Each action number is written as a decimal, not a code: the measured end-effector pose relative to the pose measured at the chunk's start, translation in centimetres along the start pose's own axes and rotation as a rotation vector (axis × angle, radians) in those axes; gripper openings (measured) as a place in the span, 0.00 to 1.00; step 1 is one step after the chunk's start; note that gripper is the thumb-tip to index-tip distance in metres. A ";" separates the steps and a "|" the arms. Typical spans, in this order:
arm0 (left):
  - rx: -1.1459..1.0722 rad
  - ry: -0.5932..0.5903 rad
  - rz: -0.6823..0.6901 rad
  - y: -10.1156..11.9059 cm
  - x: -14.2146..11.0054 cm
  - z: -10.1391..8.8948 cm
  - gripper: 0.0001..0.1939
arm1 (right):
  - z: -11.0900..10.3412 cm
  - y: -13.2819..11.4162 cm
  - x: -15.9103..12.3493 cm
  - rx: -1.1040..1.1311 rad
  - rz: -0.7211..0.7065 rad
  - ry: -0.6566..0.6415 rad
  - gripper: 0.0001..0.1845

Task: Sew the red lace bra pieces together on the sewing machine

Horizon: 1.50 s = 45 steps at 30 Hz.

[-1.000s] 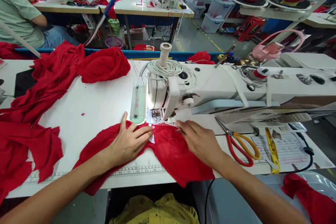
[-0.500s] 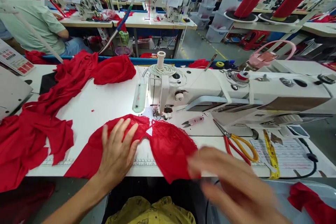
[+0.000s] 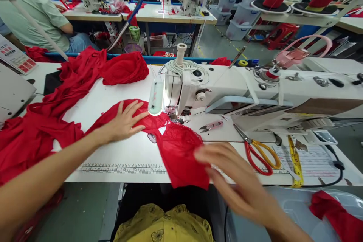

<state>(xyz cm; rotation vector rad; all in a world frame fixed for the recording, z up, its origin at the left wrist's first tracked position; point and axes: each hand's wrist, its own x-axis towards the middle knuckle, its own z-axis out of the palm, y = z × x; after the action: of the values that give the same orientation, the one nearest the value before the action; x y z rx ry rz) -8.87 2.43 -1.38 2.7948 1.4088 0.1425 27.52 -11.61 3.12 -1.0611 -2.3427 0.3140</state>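
Resting palm down on the red lace garment (image 3: 181, 147), the left hand (image 3: 123, 123) is to the left of the sewing machine (image 3: 224, 83), with its fingers released and spread over the cloth. The garment lies on the white table (image 3: 121, 153), its upper edge close against the machine's presser foot (image 3: 173, 117) and its lower end reaching the table edge on the machine's near side. A small dotted white triangle (image 3: 162, 130) shows on it just in front of the machine.

The right hand (image 3: 235, 179) is blurred, nearer the wearer than the machine, by the garment's right edge. Its fingers are loosely extended, thumb apart, clenched on nothing visible; whether the fingertips touch the cloth, I cannot tell.

Close in front of the machine's arm lie pink snips (image 3: 212, 126); farther right along its near side are scissors (image 3: 256, 153) with red and orange handles, then a yellow tape measure (image 3: 295, 162) over a written sheet (image 3: 317, 162). Heaped red fabric (image 3: 70, 87) lies well to the machine's left. Beyond the machine, on the far left, sits a person (image 3: 51, 26) in a pale green shirt.
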 end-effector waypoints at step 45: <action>-0.105 0.098 0.426 1.3 0.2 -0.7 0.20 | 8.4 2.9 8.8 -0.222 -0.119 -0.117 0.29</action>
<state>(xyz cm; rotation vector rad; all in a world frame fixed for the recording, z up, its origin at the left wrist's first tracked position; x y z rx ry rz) -7.74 1.82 -0.55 2.9867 0.7698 0.3475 19.78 -3.02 -1.67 -1.0215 -2.5796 0.0735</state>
